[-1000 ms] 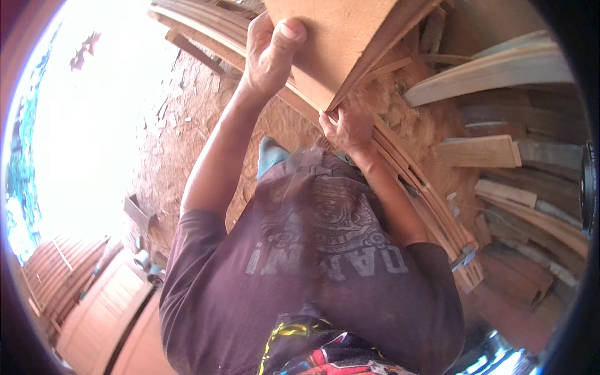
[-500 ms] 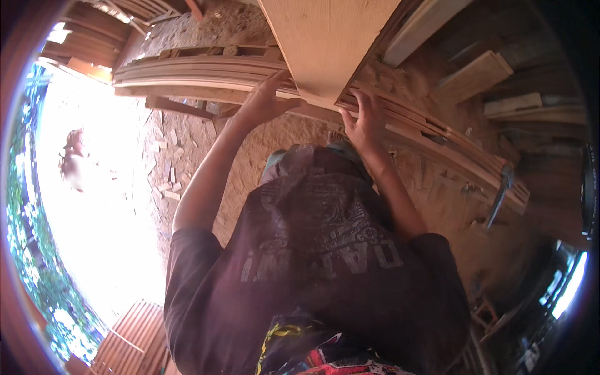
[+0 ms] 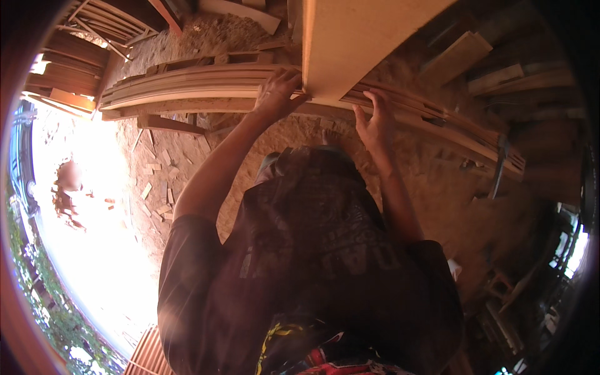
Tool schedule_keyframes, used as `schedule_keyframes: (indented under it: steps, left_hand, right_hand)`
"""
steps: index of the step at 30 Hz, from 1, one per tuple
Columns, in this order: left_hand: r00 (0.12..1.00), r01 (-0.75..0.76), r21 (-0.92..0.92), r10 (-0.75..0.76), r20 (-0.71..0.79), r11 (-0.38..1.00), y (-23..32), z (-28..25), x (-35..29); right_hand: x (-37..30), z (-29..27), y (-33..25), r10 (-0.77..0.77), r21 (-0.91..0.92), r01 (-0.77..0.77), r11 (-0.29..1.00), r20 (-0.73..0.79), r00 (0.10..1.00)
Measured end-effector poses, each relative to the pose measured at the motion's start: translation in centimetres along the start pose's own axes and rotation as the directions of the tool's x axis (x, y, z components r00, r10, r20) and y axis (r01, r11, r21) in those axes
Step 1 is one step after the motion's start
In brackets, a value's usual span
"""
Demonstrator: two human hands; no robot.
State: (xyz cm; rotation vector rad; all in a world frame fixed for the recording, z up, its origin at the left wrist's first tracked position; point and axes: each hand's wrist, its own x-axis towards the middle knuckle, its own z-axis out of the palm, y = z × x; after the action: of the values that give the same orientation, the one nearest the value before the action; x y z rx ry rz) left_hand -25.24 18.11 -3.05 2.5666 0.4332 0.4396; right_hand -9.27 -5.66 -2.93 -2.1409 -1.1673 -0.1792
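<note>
Both hands are up on the pale board (image 3: 362, 44), which stands at the far middle against a stack of long curved slats (image 3: 206, 84). The left hand (image 3: 278, 94) curls its fingers around the board's lower left edge; the right hand (image 3: 375, 122) lies flat, fingers spread, under its bottom edge. I'd say keep both grips level, so the board doesn't tip onto the sawdust floor (image 3: 206, 37).

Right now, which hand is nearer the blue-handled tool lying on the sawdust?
Right. The right hand rests at the board's lower edge, toward the tool; the left hand grips the board's far side.
</note>
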Motion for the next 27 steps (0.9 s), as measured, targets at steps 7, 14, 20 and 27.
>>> schedule_keyframes:
  steps: [7, 14, 20, 27]
  left_hand:
    - [0.996, 0.006, -0.026, -0.008, -0.088, 1.000, 0.1, 0.9, -0.4]
    - [0.992, 0.053, -0.055, -0.058, -0.112, 0.997, -0.6, 1.2, -0.9]
    - [0.994, 0.066, -0.056, -0.071, -0.087, 0.996, -0.9, 0.9, -1.0]
    - [0.989, 0.054, -0.027, -0.058, -0.134, 0.998, -1.0, 1.2, -1.2]
  right_hand:
    - [8.4, -6.7, -8.0, 0.104, 0.739, -0.324, 0.591, 0.329, 0.939]
    - [19.6, -9.3, -14.6, -0.068, 0.778, 0.378, 0.501, -0.401, 0.914]
    - [18.5, -11.8, -16.7, -0.001, 0.817, 0.410, 0.406, -0.448, 0.894]
    - [19.9, -11.7, -16.9, -0.105, 0.699, 0.502, 0.510, -0.528, 0.842]
